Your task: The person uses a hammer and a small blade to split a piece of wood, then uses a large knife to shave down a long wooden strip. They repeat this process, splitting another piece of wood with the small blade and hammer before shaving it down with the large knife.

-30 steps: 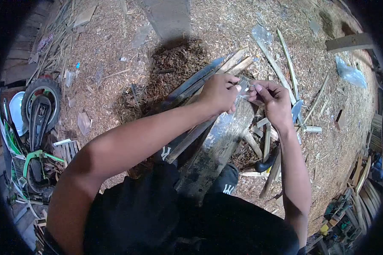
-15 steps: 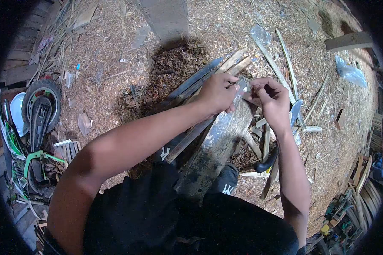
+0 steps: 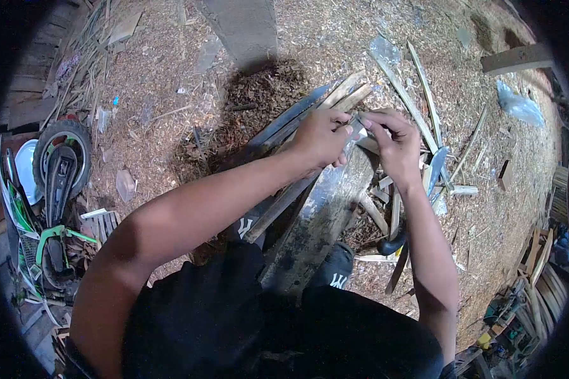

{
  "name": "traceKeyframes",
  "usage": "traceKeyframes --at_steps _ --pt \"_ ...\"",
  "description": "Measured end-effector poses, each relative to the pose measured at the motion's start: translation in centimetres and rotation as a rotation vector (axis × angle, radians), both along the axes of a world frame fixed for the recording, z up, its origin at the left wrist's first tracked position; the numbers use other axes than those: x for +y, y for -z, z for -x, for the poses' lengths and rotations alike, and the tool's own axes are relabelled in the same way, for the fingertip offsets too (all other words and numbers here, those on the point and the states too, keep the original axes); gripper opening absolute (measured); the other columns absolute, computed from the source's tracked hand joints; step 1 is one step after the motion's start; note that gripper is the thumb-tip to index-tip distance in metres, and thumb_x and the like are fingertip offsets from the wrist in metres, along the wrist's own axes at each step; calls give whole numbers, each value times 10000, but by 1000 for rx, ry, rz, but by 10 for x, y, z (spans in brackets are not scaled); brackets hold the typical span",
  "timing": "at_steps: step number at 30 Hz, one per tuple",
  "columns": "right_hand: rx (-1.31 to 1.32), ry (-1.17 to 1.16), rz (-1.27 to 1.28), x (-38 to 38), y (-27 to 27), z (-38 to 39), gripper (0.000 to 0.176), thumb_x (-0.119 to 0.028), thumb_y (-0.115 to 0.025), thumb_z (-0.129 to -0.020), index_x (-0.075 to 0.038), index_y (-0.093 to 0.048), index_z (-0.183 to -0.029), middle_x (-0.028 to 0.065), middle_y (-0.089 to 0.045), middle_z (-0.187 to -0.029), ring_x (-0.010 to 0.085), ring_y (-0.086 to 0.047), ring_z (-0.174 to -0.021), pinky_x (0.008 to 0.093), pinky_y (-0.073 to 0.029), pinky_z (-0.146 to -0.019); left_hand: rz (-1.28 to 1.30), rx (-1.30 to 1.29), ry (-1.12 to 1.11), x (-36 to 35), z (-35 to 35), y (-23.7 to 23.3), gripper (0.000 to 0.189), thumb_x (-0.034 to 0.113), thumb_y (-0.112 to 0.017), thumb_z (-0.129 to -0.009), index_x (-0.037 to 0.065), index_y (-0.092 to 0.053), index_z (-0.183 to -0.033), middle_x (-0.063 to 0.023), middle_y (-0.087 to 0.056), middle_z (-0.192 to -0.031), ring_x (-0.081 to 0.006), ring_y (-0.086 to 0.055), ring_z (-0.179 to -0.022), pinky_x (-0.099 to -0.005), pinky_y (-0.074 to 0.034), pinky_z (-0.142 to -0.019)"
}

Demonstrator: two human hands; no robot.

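Both of my hands meet above the far end of a worn wooden plank (image 3: 322, 208) that runs out from between my feet. My left hand (image 3: 324, 138) is closed in a pinch on a small thin pale piece (image 3: 355, 131), which looks shiny; its kind is too small to make out. Close beside it, my right hand (image 3: 396, 144) pinches at the same piece, thumb and forefinger together. Long wood strips (image 3: 349, 95) lie just beyond my left hand. To the right of my right wrist shows a knife blade (image 3: 438, 167); a dark curved handle (image 3: 395, 243) lies nearer me.
Wood shavings (image 3: 335, 38) cover the ground. Loose strips (image 3: 423, 95) and a clear plastic bag (image 3: 521, 104) lie to the right. On the left stands a small bike with a black wheel (image 3: 62, 155) and green frame. A grey board (image 3: 243, 31) lies ahead.
My right hand has shifted slightly left and up, its fingertips now closer to those of my left hand. The left hand has barely moved.
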State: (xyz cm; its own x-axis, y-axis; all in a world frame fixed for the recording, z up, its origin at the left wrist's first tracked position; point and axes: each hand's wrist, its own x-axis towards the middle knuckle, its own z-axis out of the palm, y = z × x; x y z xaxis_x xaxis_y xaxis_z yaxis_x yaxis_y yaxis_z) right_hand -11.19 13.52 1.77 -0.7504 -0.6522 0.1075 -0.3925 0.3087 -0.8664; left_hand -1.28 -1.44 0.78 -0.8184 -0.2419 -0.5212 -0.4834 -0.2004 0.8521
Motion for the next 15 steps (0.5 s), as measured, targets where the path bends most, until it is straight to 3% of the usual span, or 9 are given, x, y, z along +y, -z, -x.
traceKeyframes --at_steps 3,5,15 --pt "17 14 -23 -2 -2 -8 165 -31 -711 -876 -28 -767 -1031 101 -734 -957 199 -692 -920 320 -523 -865 -1 19 9 0 -1 3 399 81 -561 -1016 -79 -498 -1376 -169 -734 -1043 -141 -594 -517 -273 -484 -431" --pt "-146 143 18 -5 -4 -12 140 -40 -717 -882 -10 -749 -1015 104 -742 -980 177 -687 -903 313 -523 -861 -15 32 29 -1 -1 1 419 58 -545 -1017 -70 -475 -1410 -165 -735 -1038 -142 -607 -533 -272 -494 -443" --pt "-39 106 -18 0 4 -15 130 -55 -701 -901 15 -726 -1007 105 -742 -958 156 -679 -861 299 -523 -818 5 -2 74 -3 -3 -1 386 23 -519 -1018 -58 -516 -1395 -143 -731 -1054 -128 -619 -569 -269 -512 -474"
